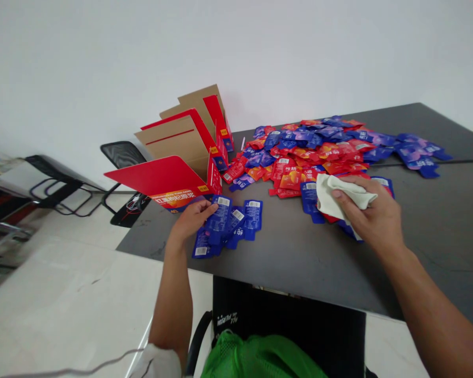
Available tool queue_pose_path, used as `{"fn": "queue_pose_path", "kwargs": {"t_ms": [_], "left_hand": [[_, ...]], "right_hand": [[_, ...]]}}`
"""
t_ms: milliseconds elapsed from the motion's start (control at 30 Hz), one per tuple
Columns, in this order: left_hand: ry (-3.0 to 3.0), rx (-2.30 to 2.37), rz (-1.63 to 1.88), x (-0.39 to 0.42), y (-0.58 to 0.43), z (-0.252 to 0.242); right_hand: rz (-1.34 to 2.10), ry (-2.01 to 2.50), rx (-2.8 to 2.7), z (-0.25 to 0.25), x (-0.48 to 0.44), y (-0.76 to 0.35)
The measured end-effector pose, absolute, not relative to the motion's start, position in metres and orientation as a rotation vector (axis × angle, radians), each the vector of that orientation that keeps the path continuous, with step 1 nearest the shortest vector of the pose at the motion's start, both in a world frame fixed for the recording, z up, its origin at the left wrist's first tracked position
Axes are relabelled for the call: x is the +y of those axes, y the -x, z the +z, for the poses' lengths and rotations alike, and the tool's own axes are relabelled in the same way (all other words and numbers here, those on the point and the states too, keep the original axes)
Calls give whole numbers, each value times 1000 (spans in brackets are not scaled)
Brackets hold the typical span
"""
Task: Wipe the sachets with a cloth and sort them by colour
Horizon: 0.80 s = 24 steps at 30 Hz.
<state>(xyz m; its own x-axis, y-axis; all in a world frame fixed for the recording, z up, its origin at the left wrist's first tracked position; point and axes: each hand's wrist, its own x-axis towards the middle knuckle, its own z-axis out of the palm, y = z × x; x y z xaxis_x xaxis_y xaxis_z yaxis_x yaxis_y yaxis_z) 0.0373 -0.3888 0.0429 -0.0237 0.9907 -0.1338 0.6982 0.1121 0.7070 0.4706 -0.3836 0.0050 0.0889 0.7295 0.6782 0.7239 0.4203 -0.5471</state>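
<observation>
My left hand [192,218] rests on a small fan of blue sachets [230,223] lying on the dark table [295,252], fingers closed over their top edge. My right hand [372,212] is closed on a white cloth [337,194], held over blue and red sachets at the near edge of a big pile of red and blue sachets [319,149]. An open red and brown cardboard box [181,157] stands at the table's left end, just beyond my left hand.
More blue sachets [418,152] trail off to the right of the pile. Black chairs [69,181] stand on the pale floor at the left. A black chair back [284,325] and green mesh fabric [256,357] are below the table's near edge.
</observation>
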Motion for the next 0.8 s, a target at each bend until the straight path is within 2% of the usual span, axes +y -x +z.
{"fn": "queue_pose_path", "kwargs": {"t_ms": [233,567,700,800], "left_hand": [[-1723,1998,544,-385,-24,15],[-1878,2144,656,-398,-52,21],[-2146,1856,735,-397,-114,44],[-2316,1552,636,-382,-177,49]], "right_hand": [[116,1341,-1707,3,-383,-468],[12,1323,-1575,8,-385,-476],[-32,1309,-1447,13,-387,-482],[-52,1312,-1351,14,-387,-488]]}}
